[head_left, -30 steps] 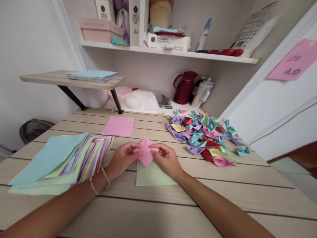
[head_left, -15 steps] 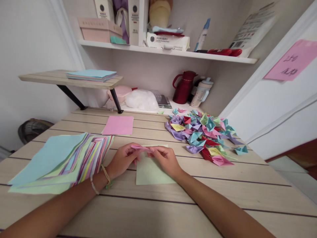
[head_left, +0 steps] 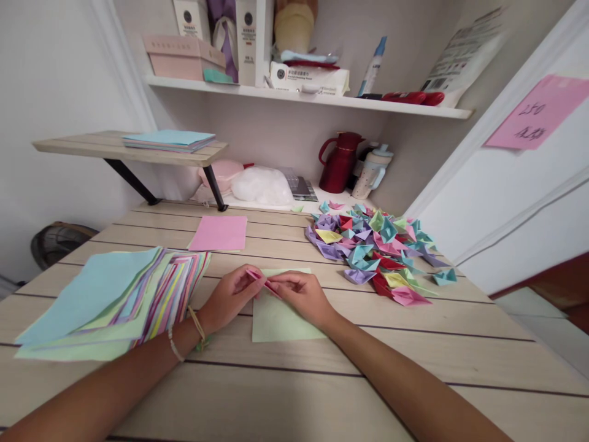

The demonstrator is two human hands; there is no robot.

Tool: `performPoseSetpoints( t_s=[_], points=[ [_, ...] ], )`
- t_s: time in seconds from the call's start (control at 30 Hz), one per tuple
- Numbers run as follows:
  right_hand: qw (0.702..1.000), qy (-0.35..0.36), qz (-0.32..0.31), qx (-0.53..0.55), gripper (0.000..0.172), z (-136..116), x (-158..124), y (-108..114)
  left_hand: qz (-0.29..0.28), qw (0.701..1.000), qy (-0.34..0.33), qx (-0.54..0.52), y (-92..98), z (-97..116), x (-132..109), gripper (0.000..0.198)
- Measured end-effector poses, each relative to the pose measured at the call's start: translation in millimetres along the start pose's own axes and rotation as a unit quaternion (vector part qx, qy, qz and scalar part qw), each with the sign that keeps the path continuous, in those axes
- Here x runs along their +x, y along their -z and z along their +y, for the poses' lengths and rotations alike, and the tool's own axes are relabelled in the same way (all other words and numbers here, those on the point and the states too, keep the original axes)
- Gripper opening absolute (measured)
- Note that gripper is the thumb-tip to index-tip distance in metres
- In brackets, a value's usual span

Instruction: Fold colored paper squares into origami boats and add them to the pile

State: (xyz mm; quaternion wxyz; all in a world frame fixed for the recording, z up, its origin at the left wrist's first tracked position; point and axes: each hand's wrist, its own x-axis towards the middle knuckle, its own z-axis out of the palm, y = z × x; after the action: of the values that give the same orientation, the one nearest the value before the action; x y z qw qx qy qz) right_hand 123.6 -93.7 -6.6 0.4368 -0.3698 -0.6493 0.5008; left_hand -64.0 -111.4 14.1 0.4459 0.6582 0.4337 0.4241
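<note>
A small folded piece of pink paper (head_left: 254, 275) is pinched between my two hands, mostly covered by the fingers. My left hand (head_left: 233, 293) grips its left side with thumb and fingers closed. On its right side, my right hand (head_left: 301, 294) pinches it too, the fingertips of both hands nearly meeting. Under the hands a pale green square sheet (head_left: 281, 322) lies flat on the wooden table (head_left: 257, 393). To the right sits a heap of folded paper boats (head_left: 368, 245) in several colours.
Fanned coloured paper sheets (head_left: 101, 288) lie at the left, with a pink square sheet (head_left: 219, 233) behind. A small raised shelf (head_left: 83, 144) bears more paper (head_left: 170, 140). At the back stand a red jug (head_left: 339, 162) and a bottle (head_left: 372, 172).
The pink paper has turned in my fingers, from nearly level to slanting down toward the right. My hands stay over the green sheet.
</note>
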Motion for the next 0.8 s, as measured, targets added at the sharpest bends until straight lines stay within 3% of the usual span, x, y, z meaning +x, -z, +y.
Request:
performPoseSetpoints(
  t_s=[0.2, 0.37, 0.47, 0.6, 0.7, 0.8],
  points=[
    [0.993, 0.048, 0.041, -0.103, 0.021, 1.9, -4.5, -4.3, 0.02, 0.997, -0.005, 0.077, -1.7, -0.8, -1.0, 0.031],
    [0.946, 0.097, 0.066, -0.303, 0.028, -4.2, -9.5, -8.9, 0.029, 0.974, -0.054, 0.216, -9.0, 2.1, -5.9, 0.034],
    [0.924, 0.092, 0.101, -0.356, 0.024, -5.7, -9.9, -10.6, 0.026, 0.96, -0.084, 0.265, -12.0, 4.3, -7.6, 0.033],
    [0.961, 0.099, 0.119, -0.23, 0.029, -2.7, -6.1, -10.4, 0.031, 0.967, -0.058, 0.246, -10.5, 1.2, -6.7, 0.041],
    [0.993, 0.055, 0.086, -0.055, 0.028, -0.6, -0.8, -8.6, 0.021, 0.992, -0.029, 0.123, -7.2, -4.2, -4.6, 0.048],
    [0.996, 0.011, 0.061, 0.068, 0.024, 0.5, 3.2, -6.4, 0.015, 0.999, -0.022, 0.037, -4.0, -8.2, -2.4, 0.046]
  ],
)
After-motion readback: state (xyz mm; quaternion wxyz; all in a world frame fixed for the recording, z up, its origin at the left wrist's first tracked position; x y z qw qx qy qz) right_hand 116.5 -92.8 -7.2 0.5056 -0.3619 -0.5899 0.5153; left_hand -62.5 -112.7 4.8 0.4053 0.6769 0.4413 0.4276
